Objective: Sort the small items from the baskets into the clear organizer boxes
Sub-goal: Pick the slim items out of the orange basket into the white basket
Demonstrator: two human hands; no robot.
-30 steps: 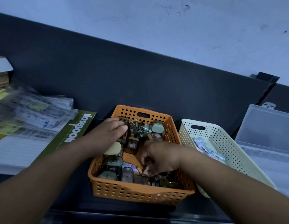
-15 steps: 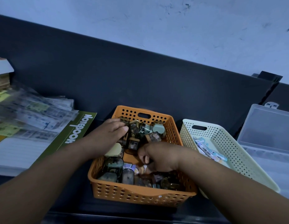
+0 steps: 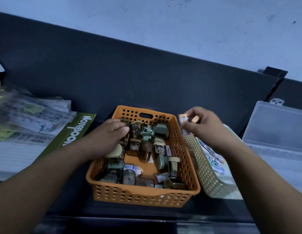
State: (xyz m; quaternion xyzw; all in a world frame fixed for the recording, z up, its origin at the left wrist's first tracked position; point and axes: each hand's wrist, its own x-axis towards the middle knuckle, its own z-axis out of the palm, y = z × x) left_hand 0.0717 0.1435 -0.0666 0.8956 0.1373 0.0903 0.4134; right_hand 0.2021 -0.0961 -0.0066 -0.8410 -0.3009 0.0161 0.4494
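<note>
A dark counter (image 3: pixel 130 78) runs under a pale wall. The clear organizer box (image 3: pixel 280 130) sits far right, past the orange basket (image 3: pixel 143 195) and cream basket (image 3: pixel 207 179). The left hand (image 3: pixel 109 135) rests loose-fingered on the orange basket's cases. The right hand (image 3: pixel 202 125) pinches small packets (image 3: pixel 183 119) above the rims, and from so thin a pinch one could slip loose.

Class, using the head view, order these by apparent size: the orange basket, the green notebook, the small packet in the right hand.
1. orange basket, nearest the camera.
2. green notebook, partly covered, so its rank is unsure.
3. small packet, clearly smallest.
</note>
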